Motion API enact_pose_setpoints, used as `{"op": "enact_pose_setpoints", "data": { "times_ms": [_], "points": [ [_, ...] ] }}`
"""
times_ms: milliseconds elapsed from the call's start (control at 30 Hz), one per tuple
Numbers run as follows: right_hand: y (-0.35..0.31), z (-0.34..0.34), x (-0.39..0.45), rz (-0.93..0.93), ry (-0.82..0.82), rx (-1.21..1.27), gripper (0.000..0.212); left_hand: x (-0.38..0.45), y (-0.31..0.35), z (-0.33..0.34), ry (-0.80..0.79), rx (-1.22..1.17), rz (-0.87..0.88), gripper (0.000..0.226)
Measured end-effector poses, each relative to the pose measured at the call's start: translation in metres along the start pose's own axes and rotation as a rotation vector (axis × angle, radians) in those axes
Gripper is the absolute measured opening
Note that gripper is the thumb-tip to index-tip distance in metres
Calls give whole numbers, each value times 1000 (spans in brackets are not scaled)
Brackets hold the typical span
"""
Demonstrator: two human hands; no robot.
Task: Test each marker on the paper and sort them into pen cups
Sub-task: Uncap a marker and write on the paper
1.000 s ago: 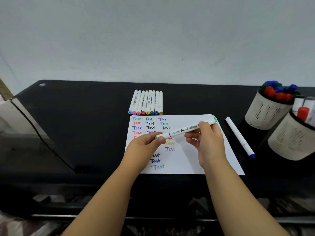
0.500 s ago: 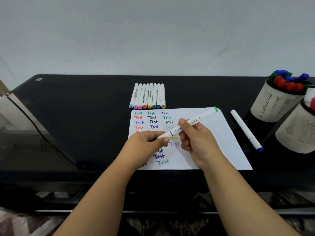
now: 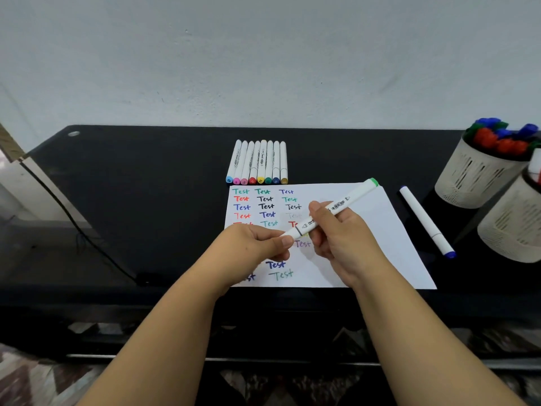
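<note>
Left hand hides the green marker's near end.

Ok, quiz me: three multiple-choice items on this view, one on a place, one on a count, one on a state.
1. Where does the lone blue-tipped marker lie?
A. between the paper and the pen cups
B. in the row behind the paper
C. inside a cup

2. How many markers are in the row of markers behind the paper?
A. five
B. eight
C. eleven

3. What is the state of the green marker?
A. lying loose on the paper
B. standing in a cup
C. held by both hands above the paper

Answers:
1. A: it rests on the black table, right of the sheet, left of the cups.
2. B: eight coloured ends show side by side.
3. C: the right hand grips its barrel, and the left hand pinches its near end.
</note>
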State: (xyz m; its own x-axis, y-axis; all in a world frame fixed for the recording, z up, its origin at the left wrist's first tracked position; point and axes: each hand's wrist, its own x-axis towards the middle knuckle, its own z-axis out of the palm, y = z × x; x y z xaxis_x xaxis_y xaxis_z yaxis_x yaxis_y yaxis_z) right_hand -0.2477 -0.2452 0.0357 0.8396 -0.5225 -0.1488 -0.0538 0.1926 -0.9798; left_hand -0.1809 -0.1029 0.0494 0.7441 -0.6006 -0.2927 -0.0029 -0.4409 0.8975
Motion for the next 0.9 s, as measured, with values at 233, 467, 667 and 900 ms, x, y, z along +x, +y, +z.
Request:
{"op": "enact_pose_setpoints", "data": {
  "times_ms": [233,467,667,900],
  "points": [
    [-12,-29,13,-22,197,168,28,-3,-10,-14,19,-47,-10,23],
    [2,-26,3,-94,183,36,16,2,-11,-4,184,84,6,14],
    [22,-26,0,-214,220,-284,31,7,-13,-4,224,60,17,18],
    [33,-22,4,-267,194,-399,31,10,-14,-2,227,49,29,17]
  ]
}}
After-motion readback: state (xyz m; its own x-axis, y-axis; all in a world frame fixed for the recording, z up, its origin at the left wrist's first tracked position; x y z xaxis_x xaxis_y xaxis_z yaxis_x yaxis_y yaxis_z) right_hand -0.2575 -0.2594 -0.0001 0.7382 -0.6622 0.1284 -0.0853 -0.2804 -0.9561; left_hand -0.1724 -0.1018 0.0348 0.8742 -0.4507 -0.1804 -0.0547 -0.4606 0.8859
